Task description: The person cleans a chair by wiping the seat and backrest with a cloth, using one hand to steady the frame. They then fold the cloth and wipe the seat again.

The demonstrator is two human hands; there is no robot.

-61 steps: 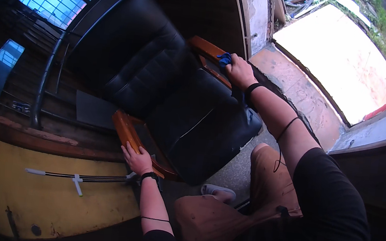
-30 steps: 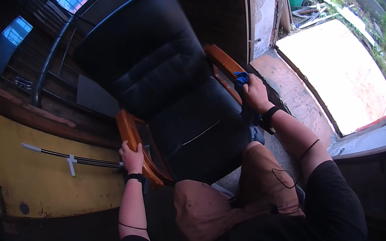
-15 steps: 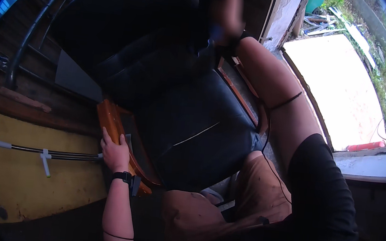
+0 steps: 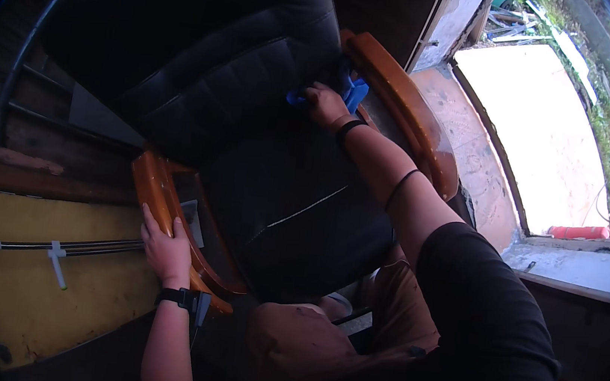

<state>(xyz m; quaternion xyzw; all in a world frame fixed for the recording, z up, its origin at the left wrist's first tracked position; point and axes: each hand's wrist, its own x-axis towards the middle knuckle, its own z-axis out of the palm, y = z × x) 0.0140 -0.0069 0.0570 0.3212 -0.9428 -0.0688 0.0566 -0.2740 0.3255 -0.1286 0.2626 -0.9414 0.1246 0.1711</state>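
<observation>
My L hand (image 4: 167, 248) is wrapped over the L armrest (image 4: 151, 184), thumb on the inner side, fingers along the outer, so it's part-curled w/ the wood between. My R hand (image 4: 326, 108) is bunched around a blue cloth (image 4: 357, 89), fingers bent in; bits of it stick out on both sides of the hand. Can't tell how tightly I'm pinching it (fingertips mostly hidden in the dark). That hand is down at the R rear of the seat (image 4: 266, 201), close to where it meets the backrest (image 4: 209, 37), just inside the R armrest (image 4: 408, 108). Can't tell exactly which bit of leather the cloth is on.

The chair is right in front of me: black w/ orange-brown wooden arms, backrest toward upper L, pale line across the seat. My knees, in brown trousers (image 4: 303, 341), are near its front edge. Off to the L, thin black rods w/ white fittings (image 4: 88, 247) lie over a yellow panel (image 4: 14, 304).
</observation>
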